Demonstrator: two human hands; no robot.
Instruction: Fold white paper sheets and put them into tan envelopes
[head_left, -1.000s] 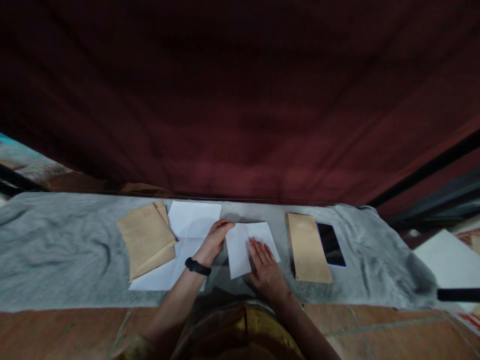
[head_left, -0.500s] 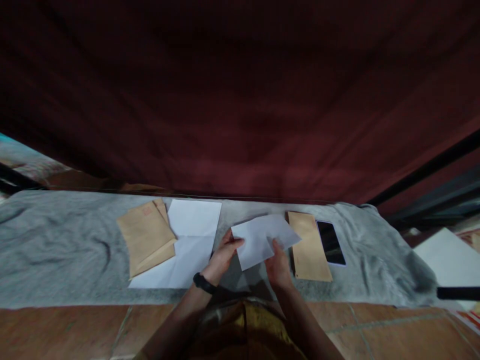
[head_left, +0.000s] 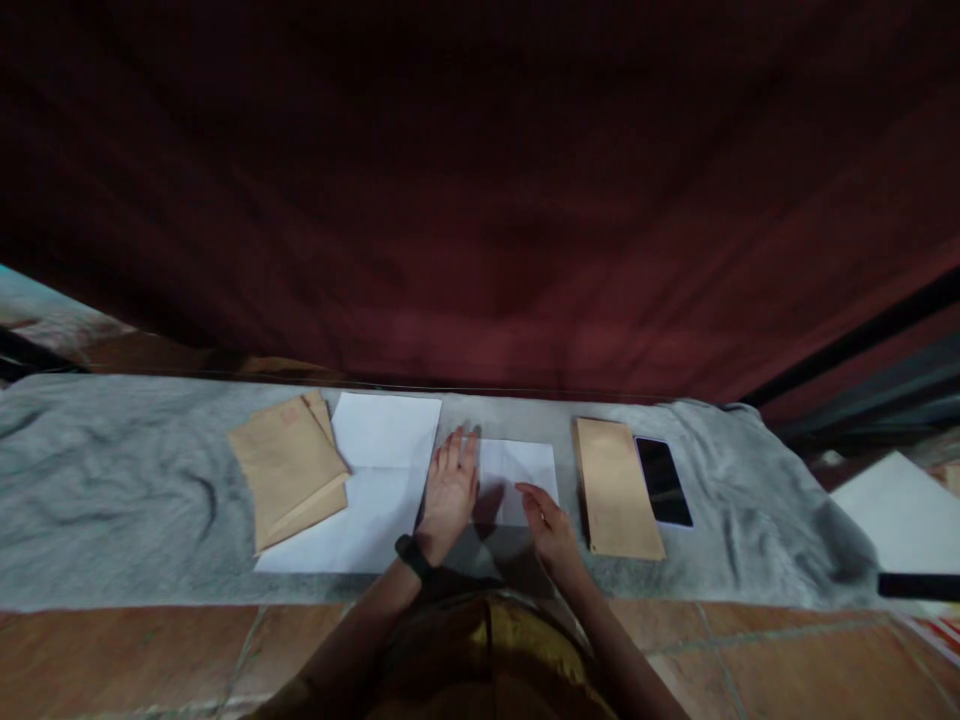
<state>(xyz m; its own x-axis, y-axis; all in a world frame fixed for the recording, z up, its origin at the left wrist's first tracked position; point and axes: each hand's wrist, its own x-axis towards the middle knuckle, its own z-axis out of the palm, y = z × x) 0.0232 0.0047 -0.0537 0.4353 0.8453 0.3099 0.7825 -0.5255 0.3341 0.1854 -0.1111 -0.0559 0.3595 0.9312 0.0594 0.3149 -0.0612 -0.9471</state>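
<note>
A folded white sheet of paper [head_left: 514, 458] lies flat on the grey cloth in front of me. My left hand [head_left: 451, 485], wearing a dark wristband, is laid flat with fingers stretched out along the paper's left edge. Over the paper's lower right part is my right hand [head_left: 549, 522], its index finger extended, the other fingers partly curled and nothing visible in them. Left of my left hand lies a larger creased white sheet [head_left: 386, 500], partly under brown envelopes [head_left: 289, 460].
On the right rests a stack of brown envelopes [head_left: 619, 490], with a dark-screened phone [head_left: 664, 482] beside it. The grey cloth [head_left: 135, 480] covers a long narrow surface. Behind it hangs a dark red curtain [head_left: 480, 250]. Another white sheet [head_left: 896, 510] is at far right.
The folded paper, held raised and tilted between both hands before, now lies flat on the cloth. My left hand has flattened out at its left edge; my right hand has let go.
</note>
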